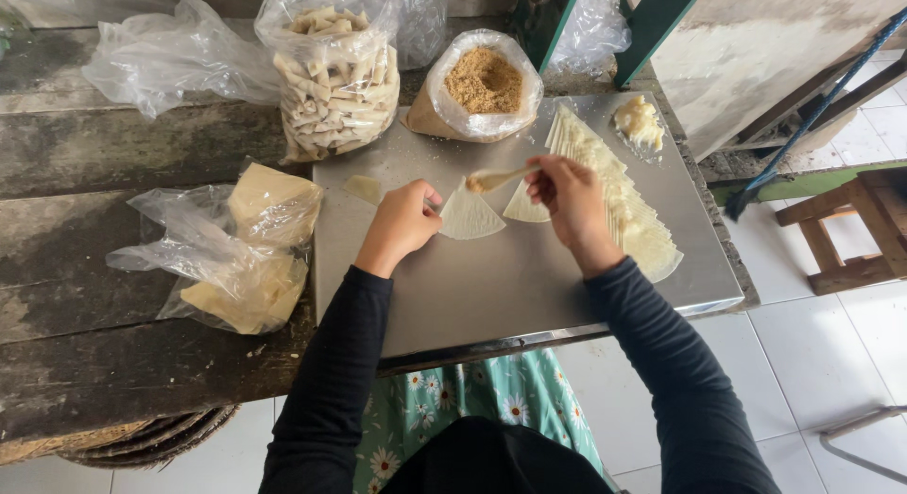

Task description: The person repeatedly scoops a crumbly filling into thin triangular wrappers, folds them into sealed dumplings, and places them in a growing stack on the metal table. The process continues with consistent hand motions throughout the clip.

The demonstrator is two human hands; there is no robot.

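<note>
Triangular pale wrapper sheet [470, 216], thin and dough-like, lies flat near the middle of the steel tray [529, 286], point toward the person, so its face is open to the spoon. The left hand [402, 222] rests at its left corner with fingers curled and fingertips pressing the edge, apparently to keep it from sliding. The right hand [570, 194] pinches the handle of a pale wooden spoon [498, 178], fingers closed around it, the bowl hovering over the sheet's upper tip with a little brown filling on it.

One open plastic bag of brown crumbly filling [484, 83] stands just behind the sheet, within short reach of the spoon. One fanned stack of wrapper triangles [631, 211] lies to the right, partly under the right hand, overlapped so each can be peeled off; the number of sheets is too many to count. One small white lump of paste [639, 122] sits at the tray's far right corner. One clear bag of finished rolled sticks [336, 83] stands at the far left. Two plastic-wrapped packs of yellowish sheets [248, 253] lie on the dark wooden table [113, 362] to the left.
</note>
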